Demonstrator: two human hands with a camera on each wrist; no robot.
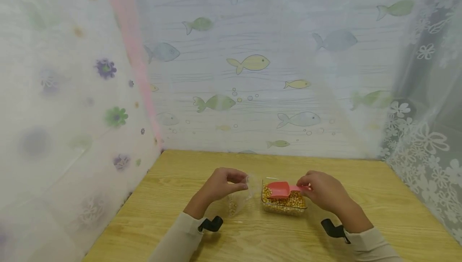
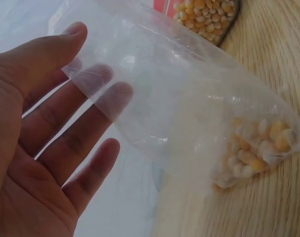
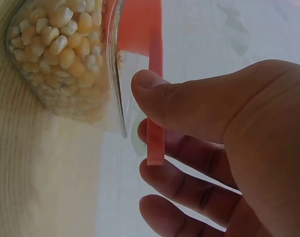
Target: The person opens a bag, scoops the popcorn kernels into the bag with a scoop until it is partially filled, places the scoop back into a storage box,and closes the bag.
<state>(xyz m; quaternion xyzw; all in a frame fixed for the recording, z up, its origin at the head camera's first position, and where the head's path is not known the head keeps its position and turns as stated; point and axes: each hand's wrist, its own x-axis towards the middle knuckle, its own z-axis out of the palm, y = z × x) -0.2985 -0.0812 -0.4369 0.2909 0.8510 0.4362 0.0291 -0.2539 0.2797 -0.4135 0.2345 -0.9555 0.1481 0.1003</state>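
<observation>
The clear plastic bag [image 2: 189, 113] holds only a small cluster of corn kernels [image 2: 253, 148] in its bottom corner, so the filling looks barely begun, while the clear container [image 1: 284, 205] just beside it, near the middle of the table [image 1: 361, 230], remains heaped with kernels. The left hand [image 1: 221, 183] pinches the bag's mouth between thumb and fingers, the bag's bottom resting on the table. The right hand [image 1: 321, 189] pinches the handle of the red scoop [image 1: 279, 189], held over the container's kernels
</observation>
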